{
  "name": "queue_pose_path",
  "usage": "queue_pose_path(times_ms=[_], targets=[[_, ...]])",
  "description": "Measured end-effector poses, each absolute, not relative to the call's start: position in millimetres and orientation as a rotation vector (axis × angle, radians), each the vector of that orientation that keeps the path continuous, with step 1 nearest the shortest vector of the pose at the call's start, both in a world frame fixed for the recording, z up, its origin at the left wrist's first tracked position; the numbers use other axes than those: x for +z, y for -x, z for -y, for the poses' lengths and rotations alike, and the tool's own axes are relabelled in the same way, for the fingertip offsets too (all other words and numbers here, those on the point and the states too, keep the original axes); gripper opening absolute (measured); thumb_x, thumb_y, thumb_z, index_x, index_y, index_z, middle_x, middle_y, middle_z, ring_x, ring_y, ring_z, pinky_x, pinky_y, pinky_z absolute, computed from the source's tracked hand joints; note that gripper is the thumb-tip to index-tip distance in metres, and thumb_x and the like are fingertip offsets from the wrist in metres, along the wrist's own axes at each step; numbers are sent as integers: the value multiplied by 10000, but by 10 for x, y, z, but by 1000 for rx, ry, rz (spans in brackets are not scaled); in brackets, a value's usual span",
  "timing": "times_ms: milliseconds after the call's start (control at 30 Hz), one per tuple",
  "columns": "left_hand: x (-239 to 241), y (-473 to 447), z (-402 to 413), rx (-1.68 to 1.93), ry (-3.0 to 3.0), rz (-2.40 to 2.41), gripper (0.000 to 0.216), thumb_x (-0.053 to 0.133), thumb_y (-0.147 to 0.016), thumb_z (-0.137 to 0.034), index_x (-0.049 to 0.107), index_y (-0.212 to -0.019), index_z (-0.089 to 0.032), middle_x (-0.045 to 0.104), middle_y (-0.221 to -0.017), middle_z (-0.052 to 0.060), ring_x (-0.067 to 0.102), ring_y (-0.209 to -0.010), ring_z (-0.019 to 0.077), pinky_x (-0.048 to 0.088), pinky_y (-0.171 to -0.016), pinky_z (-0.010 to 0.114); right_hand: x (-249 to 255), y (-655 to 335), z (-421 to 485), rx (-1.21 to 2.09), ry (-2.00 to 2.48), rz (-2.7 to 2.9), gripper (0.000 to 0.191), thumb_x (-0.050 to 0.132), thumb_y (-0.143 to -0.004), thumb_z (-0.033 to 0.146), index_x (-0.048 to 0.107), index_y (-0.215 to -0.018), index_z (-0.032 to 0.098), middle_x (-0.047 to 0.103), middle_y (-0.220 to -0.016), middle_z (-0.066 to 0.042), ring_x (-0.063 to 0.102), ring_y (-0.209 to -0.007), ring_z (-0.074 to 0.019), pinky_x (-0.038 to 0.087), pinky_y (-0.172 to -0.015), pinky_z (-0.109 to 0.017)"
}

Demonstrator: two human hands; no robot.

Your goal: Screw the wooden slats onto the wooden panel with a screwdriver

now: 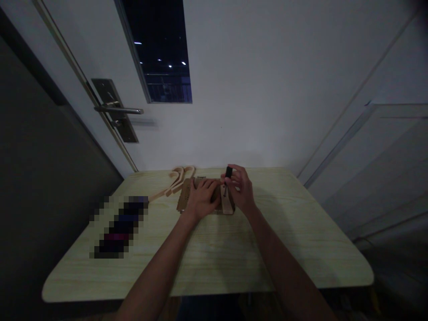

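Observation:
My left hand (201, 199) lies flat over a brown board (184, 194), its fingers stretched out and pointing towards the wall. Much of the board is hidden under that hand. At the board's right end is a pale wooden strip (228, 206). Above the strip, my right hand (243, 189) is closed around a small tool with a black handle (228, 171). What seems to be its thin dark shaft slants down to the strip; the tip is too small to make out.
Curved pale wooden pieces (179, 178) lie left of the board at the table's back edge. A pixelated dark patch (122, 227) covers something on the left of the light wooden table (294, 240). Behind stands a white door with a metal handle (123, 110).

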State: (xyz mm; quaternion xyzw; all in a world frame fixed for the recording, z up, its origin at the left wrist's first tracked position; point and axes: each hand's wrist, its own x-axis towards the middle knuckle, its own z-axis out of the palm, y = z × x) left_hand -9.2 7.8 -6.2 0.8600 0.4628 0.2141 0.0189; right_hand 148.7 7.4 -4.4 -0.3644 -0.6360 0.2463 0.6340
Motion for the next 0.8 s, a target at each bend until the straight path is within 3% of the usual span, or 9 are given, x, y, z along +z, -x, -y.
queue_pose_path(times_ms=[200,567,800], targets=[[-66,91,-85,655,-2672,-1447,406,501,-871,-333,473,-1272,-271,554,-1347,62,437,-1281,270,102,-1118,652,-57,-1500,-105,348,934,1494,356,667,-813,383,557,-1132,269,637,-926,-32,635,-745,-140,515,-535,-220],[-80,99,-90,686,-2680,-1423,413,512,-871,-335,467,-1280,-293,556,-1349,44,442,-1278,269,93,-1117,660,-32,-1489,-36,462,805,1566,333,451,-946,331,482,-1271,266,666,-934,-35,660,-828,-140,547,-712,-274],[-72,92,-83,675,-2678,-1433,406,495,-880,-337,462,-1281,-286,560,-1344,51,443,-1277,265,83,-1119,666,-56,-1495,-86,350,917,1539,320,592,-873,341,590,-1185,265,700,-1005,-42,643,-668,-109,540,-591,-234]])
